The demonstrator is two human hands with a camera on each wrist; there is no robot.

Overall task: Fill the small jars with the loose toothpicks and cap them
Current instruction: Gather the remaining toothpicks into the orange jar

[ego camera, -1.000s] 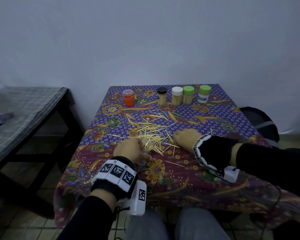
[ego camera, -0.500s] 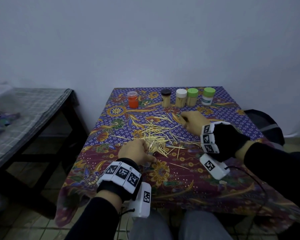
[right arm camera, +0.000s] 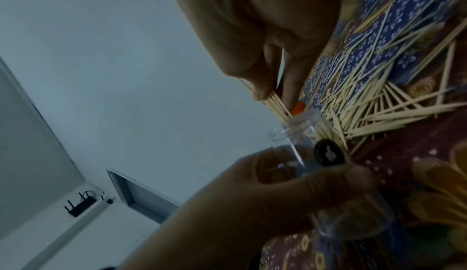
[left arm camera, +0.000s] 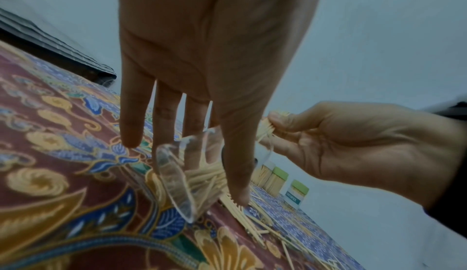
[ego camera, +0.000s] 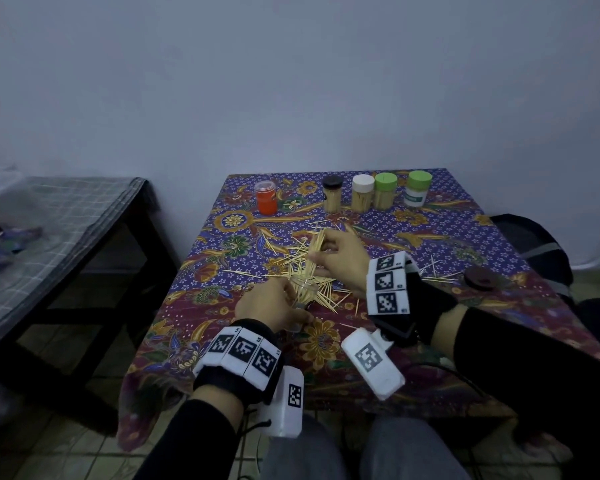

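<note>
My left hand (ego camera: 291,301) grips a small clear jar (ego camera: 303,292) tilted on the patterned tablecloth (ego camera: 430,237); its fingers (left arm camera: 161,126) and thumb wrap the jar (left arm camera: 177,176). My right hand (ego camera: 317,261) pinches a bundle of toothpicks (ego camera: 315,251) just above the jar's mouth. From the right wrist, the bundle's tips (right arm camera: 275,104) reach the rim of the jar (right arm camera: 295,132). Loose toothpicks (ego camera: 291,261) lie scattered around the jar. A black round lid (right arm camera: 328,151) shows beside the jar.
Along the table's far edge stand an orange jar (ego camera: 266,197) and several capped jars of toothpicks: black lid (ego camera: 332,194), white lid (ego camera: 362,192), two green lids (ego camera: 385,189). A dark lid (ego camera: 482,277) lies at the right. A low bench (ego camera: 66,216) stands left.
My right hand left the pile on the table, gathered a bundle of toothpicks, and brought it back over the jar's mouth. My left hand kept hold of the jar.
</note>
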